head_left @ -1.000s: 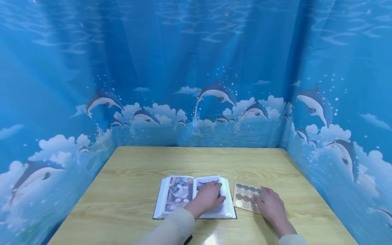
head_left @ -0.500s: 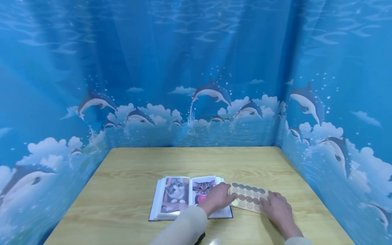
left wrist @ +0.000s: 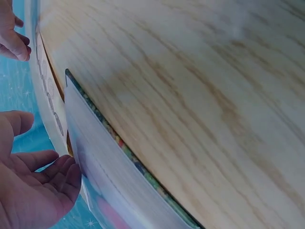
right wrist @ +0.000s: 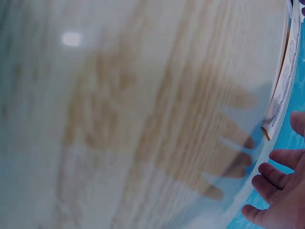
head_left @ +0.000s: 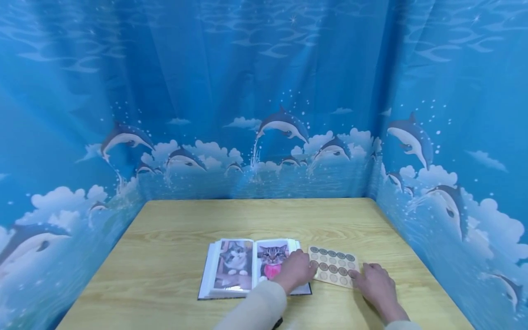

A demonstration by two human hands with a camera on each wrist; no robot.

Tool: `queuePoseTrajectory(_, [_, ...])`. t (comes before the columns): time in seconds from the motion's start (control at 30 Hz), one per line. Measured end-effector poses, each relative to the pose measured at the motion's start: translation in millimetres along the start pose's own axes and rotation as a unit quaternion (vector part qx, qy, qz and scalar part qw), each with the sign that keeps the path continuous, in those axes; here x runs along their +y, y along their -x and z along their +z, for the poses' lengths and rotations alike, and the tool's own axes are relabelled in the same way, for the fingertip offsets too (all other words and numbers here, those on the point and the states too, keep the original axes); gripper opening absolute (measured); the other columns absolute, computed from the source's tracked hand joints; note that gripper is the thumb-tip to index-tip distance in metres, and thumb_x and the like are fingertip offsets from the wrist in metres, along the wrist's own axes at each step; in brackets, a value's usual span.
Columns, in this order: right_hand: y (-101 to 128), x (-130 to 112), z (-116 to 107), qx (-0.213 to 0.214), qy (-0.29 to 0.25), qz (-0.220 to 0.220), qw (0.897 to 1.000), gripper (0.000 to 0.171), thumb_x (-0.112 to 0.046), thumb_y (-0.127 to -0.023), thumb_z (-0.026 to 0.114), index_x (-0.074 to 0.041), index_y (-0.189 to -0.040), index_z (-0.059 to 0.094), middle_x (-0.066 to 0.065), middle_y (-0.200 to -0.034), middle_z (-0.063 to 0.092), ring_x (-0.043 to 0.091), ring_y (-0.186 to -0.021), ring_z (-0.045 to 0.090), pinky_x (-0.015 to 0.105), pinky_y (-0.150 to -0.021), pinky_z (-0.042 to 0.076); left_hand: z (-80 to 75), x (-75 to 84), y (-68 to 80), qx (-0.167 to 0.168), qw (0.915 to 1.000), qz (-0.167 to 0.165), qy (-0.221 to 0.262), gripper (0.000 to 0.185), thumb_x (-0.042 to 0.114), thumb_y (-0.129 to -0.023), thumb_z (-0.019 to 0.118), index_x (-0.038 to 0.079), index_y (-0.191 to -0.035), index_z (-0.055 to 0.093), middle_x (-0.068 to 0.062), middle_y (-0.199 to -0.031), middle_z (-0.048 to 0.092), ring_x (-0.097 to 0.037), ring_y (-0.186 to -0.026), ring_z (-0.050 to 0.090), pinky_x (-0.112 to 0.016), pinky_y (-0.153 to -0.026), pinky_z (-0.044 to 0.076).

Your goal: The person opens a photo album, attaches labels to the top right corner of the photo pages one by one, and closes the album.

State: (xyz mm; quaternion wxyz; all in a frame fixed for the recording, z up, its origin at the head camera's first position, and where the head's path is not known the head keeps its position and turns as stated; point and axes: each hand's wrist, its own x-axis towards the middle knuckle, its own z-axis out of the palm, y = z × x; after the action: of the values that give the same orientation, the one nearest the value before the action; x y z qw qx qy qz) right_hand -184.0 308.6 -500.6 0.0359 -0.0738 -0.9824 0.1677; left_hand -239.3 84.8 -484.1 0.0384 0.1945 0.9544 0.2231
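A photo album (head_left: 235, 265) lies spread on the table, with a cat picture on each page. To its right is a flat cream sheet (head_left: 335, 259) bearing rows of dark and pale circles. My left hand (head_left: 294, 271) is over the album's right page edge, fingertips and thumb by the sheet's left edge. In the left wrist view that hand (left wrist: 35, 191) has loosely bent fingers, with the thumb apart. My right hand (head_left: 377, 285) is at the sheet's right edge, thumb nearest. The right wrist view shows its fingers (right wrist: 274, 179) spread and apart from the sheet (right wrist: 283, 90).
The wood-grain table (head_left: 165, 224) extends around the album and sheet. Blue curtains (head_left: 247, 68) with printed dolphins enclose the back and both sides. A small dark object (head_left: 277, 323) shows beside the left sleeve.
My left hand has moved right from the album's right page to the sheet's left edge, uncovering the cat picture. My right hand has drawn back to the sheet's right edge.
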Motion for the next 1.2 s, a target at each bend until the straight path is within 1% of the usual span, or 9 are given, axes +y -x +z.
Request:
queuePoseTrajectory(0.07, [0, 0, 1, -0.004, 0.005, 0.001, 1.000, 0.063, -0.041, -0.099, 0.053, 0.017, -0.123, 0.054, 0.045, -0.130, 0.043, 0.061, -0.117, 0.043, 0.073, -0.091, 0.039, 1.4, 1.8, -0.3, 0.000, 0.9999, -0.013, -0.003, 0.040, 0.035, -0.098, 0.057, -0.003, -0.090, 0.069, -0.017, -0.104, 0.063, -0.028, -0.091, 0.061, -0.042, -0.087, 0.054])
queuePoseTrajectory(0.17, [1, 0, 4, -0.009, 0.012, 0.002, 1.000, 0.062, -0.042, -0.100, 0.051, 0.016, -0.121, 0.056, 0.045, -0.130, 0.043, 0.062, -0.117, 0.043, 0.073, -0.091, 0.039, 4.6, 3.4, -1.2, 0.003, 0.9995, -0.018, -0.025, 0.036, 0.032, -0.096, 0.060, -0.002, -0.089, 0.070, -0.014, -0.101, 0.061, -0.026, -0.089, 0.059, -0.042, -0.083, 0.055])
queuePoseTrajectory(0.3, [2, -1, 6, -0.009, 0.020, 0.002, 1.000, 0.062, -0.042, -0.101, 0.049, 0.016, -0.122, 0.056, 0.045, -0.131, 0.043, 0.062, -0.118, 0.043, 0.072, -0.091, 0.040, 9.3, 4.1, -2.4, 0.018, 0.9963, -0.007, -0.084, 0.027, 0.027, -0.091, 0.064, 0.003, -0.080, 0.069, -0.011, -0.093, 0.058, -0.023, -0.085, 0.055, -0.040, -0.073, 0.055])
queuePoseTrajectory(0.43, [1, -2, 7, -0.013, 0.021, 0.003, 1.000, 0.062, -0.043, -0.102, 0.048, 0.015, -0.122, 0.057, 0.044, -0.131, 0.043, 0.062, -0.118, 0.043, 0.072, -0.091, 0.040, 10.0, 5.9, -1.5, 0.026, 0.9917, -0.003, -0.126, 0.019, 0.025, -0.086, 0.066, 0.008, -0.077, 0.069, -0.008, -0.088, 0.057, -0.022, -0.084, 0.053, -0.038, -0.069, 0.053])
queuePoseTrajectory(0.77, [0, -6, 10, -0.002, 0.009, 0.003, 1.000, 0.054, -0.035, -0.101, 0.049, 0.014, -0.123, 0.057, 0.043, -0.132, 0.043, 0.062, -0.118, 0.043, 0.072, -0.092, 0.039, 7.4, 8.6, -1.0, 0.015, 0.9893, -0.014, -0.144, 0.017, 0.023, -0.080, 0.071, 0.006, -0.082, 0.070, -0.009, -0.091, 0.056, -0.022, -0.086, 0.052, -0.038, -0.072, 0.053])
queuePoseTrajectory(0.87, [0, -6, 11, 0.001, 0.004, 0.002, 1.000, 0.053, -0.033, -0.101, 0.049, 0.015, -0.122, 0.057, 0.044, -0.131, 0.044, 0.062, -0.118, 0.043, 0.073, -0.092, 0.039, 9.3, 6.6, -3.9, 0.014, 0.9905, -0.014, -0.136, 0.017, 0.023, -0.081, 0.070, 0.006, -0.081, 0.070, -0.009, -0.091, 0.056, -0.022, -0.085, 0.052, -0.037, -0.072, 0.053])
queuePoseTrajectory(0.93, [0, -5, 10, 0.002, -0.002, 0.003, 1.000, 0.053, -0.033, -0.101, 0.049, 0.015, -0.121, 0.058, 0.044, -0.131, 0.044, 0.062, -0.117, 0.043, 0.073, -0.092, 0.039, 10.6, 5.0, -6.0, 0.015, 0.9925, -0.015, -0.121, 0.019, 0.024, -0.084, 0.068, 0.004, -0.082, 0.069, -0.010, -0.091, 0.056, -0.022, -0.084, 0.052, -0.036, -0.072, 0.052])
queuePoseTrajectory(1.07, [-2, -3, 9, 0.000, -0.016, 0.008, 1.000, 0.055, -0.035, -0.101, 0.048, 0.015, -0.122, 0.057, 0.044, -0.132, 0.043, 0.063, -0.118, 0.043, 0.073, -0.092, 0.038, 9.4, 2.8, -8.2, 0.020, 0.9980, -0.015, -0.058, 0.026, 0.026, -0.090, 0.064, 0.000, -0.085, 0.068, -0.013, -0.093, 0.058, -0.025, -0.085, 0.054, -0.037, -0.077, 0.052])
queuePoseTrajectory(1.2, [-3, -3, 7, -0.005, -0.029, 0.019, 0.999, 0.058, -0.038, -0.102, 0.047, 0.015, -0.124, 0.056, 0.044, -0.134, 0.041, 0.062, -0.119, 0.041, 0.074, -0.094, 0.036, 2.6, 3.9, -6.9, 0.019, 0.9997, -0.014, -0.002, 0.029, 0.026, -0.092, 0.061, -0.001, -0.083, 0.068, -0.016, -0.098, 0.061, -0.028, -0.090, 0.056, -0.040, -0.085, 0.052])
